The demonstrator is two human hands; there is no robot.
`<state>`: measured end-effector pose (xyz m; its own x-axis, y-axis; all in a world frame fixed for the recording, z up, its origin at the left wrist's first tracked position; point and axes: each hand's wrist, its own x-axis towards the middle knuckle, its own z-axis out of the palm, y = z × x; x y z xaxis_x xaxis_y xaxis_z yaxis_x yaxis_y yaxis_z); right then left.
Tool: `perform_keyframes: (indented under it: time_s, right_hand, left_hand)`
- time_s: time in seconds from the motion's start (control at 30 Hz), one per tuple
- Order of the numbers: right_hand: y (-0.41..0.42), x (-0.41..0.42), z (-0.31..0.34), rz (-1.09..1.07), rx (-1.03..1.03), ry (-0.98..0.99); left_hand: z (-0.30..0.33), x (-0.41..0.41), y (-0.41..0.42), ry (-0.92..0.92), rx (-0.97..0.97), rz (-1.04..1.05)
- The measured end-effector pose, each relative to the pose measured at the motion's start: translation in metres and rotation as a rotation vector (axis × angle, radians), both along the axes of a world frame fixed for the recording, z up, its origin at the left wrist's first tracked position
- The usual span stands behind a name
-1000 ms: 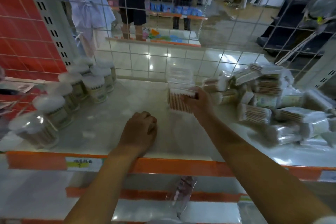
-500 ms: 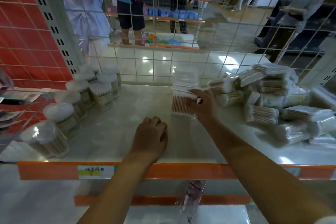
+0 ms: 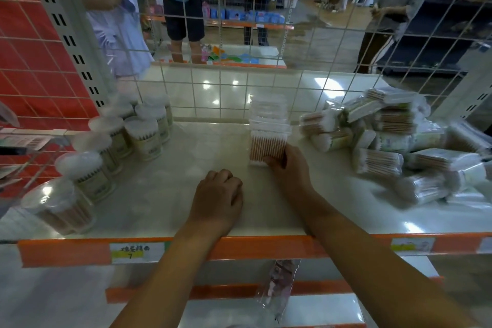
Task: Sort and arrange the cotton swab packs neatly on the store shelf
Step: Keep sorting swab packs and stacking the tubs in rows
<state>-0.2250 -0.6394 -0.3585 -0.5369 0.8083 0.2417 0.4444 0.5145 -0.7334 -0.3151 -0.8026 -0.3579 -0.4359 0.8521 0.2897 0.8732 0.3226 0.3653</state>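
Swab pack (image 3: 268, 145) upright under right hand (image 3: 288, 165)

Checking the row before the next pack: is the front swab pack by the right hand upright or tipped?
Upright. The front swab pack stands on end, swab sticks vertical, in line with packs behind; the right hand grips its lower corner.

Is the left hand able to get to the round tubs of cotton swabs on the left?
Probably yes. The left hand rests curled on the shelf, and only bare shelf lies between it and the round tubs. The right hand is busy at the flat pack.
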Motion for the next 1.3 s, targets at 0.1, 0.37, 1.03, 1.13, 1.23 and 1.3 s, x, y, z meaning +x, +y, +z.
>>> perform_keyframes:
  time_s: [0.1,0.37,1.03,1.13,1.23,1.3]
  right_hand:
    - [-0.001,0.0,-0.001,-0.014,0.03,-0.046]
    - [-0.006,0.002,0.01,-0.031,-0.026,-0.058]
    - [-0.035,0.047,0.026,0.124,-0.145,-0.141]
    - [-0.028,0.045,0.034,0.14,-0.243,0.027]
    - [-0.021,0.041,0.037,0.148,-0.251,0.07]
    - [-0.018,0.038,0.035,0.153,-0.237,0.069]
  left_hand:
    - [0.001,0.0,0.0,0.003,-0.014,-0.003]
    - [0.007,0.001,0.0,0.057,-0.05,-0.034]
    - [0.019,0.042,0.049,-0.042,0.079,-0.094]
    - [0.02,0.045,0.054,-0.199,0.111,-0.109]
    - [0.019,0.046,0.059,-0.256,0.096,-0.084]
    - [0.017,0.042,0.062,-0.201,0.074,-0.081]
